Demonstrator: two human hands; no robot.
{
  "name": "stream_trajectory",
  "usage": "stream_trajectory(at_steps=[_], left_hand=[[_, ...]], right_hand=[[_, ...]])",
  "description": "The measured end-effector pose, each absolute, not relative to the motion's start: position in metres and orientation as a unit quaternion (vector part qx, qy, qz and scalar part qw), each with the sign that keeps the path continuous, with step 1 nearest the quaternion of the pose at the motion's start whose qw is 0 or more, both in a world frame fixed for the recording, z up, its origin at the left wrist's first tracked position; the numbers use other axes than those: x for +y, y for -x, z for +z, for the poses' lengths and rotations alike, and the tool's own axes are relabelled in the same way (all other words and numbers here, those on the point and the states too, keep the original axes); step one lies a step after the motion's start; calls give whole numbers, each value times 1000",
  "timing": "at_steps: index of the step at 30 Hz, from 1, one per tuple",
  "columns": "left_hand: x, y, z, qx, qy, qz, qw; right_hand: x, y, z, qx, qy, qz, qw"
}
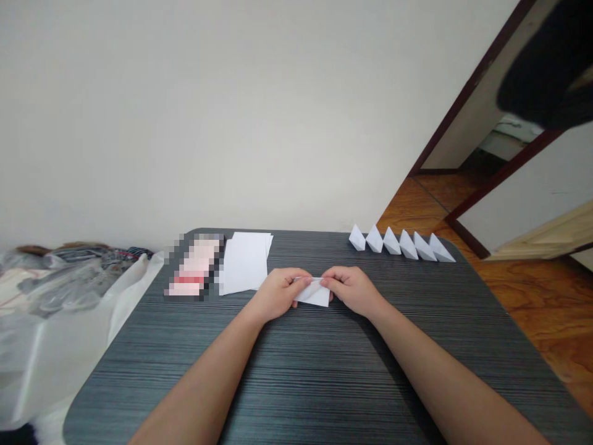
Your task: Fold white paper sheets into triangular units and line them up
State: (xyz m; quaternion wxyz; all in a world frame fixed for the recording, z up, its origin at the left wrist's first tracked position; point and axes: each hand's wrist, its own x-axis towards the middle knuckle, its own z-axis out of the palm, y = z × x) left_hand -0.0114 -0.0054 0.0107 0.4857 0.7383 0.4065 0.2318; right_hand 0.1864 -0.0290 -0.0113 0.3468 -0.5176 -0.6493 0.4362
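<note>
A small folded sheet of white paper [314, 295] is held between my two hands over the middle of the dark table. My left hand [281, 292] pinches its left end, thumb on top and fingers behind. At the right end, my right hand [352, 288] grips the paper's upper edge the same way. The fingertips beneath the paper are mostly hidden. Left of my left hand lies a stack of white paper sheets [245, 262]. Several folded white paper boats [391, 241] stand in a row beyond my right hand, along the far table edge.
The dark wood-grain table [306, 377] meets a pale wall [259, 117] at its far side. A pixelated pink and black object [197, 266] lies at the far left. Left of the table is a white bin with plastic bags [74, 290]. Wooden floor [542, 303] shows at right.
</note>
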Motion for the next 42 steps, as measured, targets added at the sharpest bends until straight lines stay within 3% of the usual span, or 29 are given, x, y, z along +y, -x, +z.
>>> stream_trajectory(at_steps=[18, 27, 42], left_hand=[[-8, 10, 15, 415, -751, 225, 461], [-7, 11, 16, 419, -750, 235, 454], [-7, 10, 13, 418, -754, 241, 445]], right_hand=[[-30, -185, -8, -650, 523, 435, 339], [-28, -186, -20, -613, 489, 471, 404], [-31, -186, -10, -655, 509, 427, 361]])
